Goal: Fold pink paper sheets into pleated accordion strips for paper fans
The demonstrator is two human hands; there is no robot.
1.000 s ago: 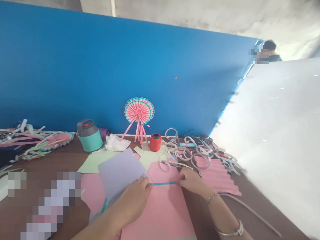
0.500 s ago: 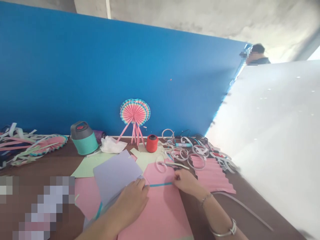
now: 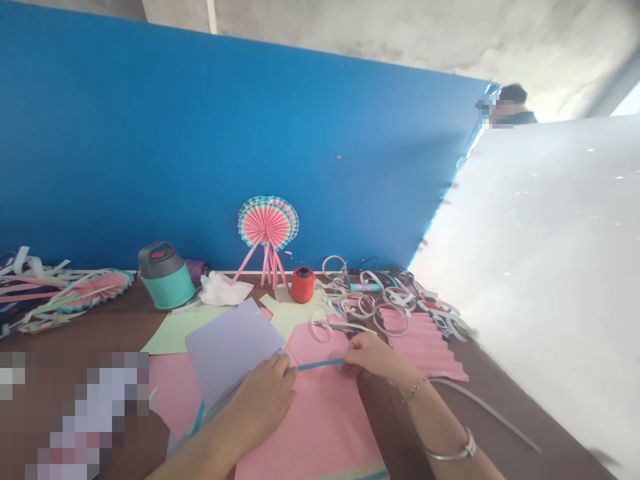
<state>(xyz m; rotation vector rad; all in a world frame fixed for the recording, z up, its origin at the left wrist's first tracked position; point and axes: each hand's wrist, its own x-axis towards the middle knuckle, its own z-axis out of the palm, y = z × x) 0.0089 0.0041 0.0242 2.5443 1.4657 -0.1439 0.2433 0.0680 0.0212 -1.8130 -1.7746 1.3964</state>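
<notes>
My left hand (image 3: 264, 399) lies with its fingers flat at the left end of a narrow blue paper strip (image 3: 320, 364), pressing on a large pink sheet (image 3: 320, 420). My right hand (image 3: 371, 357) pinches the strip's other end at the sheet's right edge, so the strip runs straight between both hands. Part of a lilac sheet (image 3: 233, 350) spreads beside and beneath my left hand. Another pink piece (image 3: 314, 340) lies just beyond the strip. At the sheet's near right corner, pale green and blue bands show.
Behind the papers stand a pleated pink rosette (image 3: 267, 223), a red thread spool (image 3: 303, 285) and a teal container (image 3: 167, 277). Curled paper strips (image 3: 393, 307) and a pleated pink sheet (image 3: 425, 347) lie to the right. A blue partition (image 3: 200, 147) closes off the back.
My right hand has shifted slightly and now grips the blue strip's end, its right part raised a little. My left hand stays in place. The banded near edge of the pink sheet shows more.
</notes>
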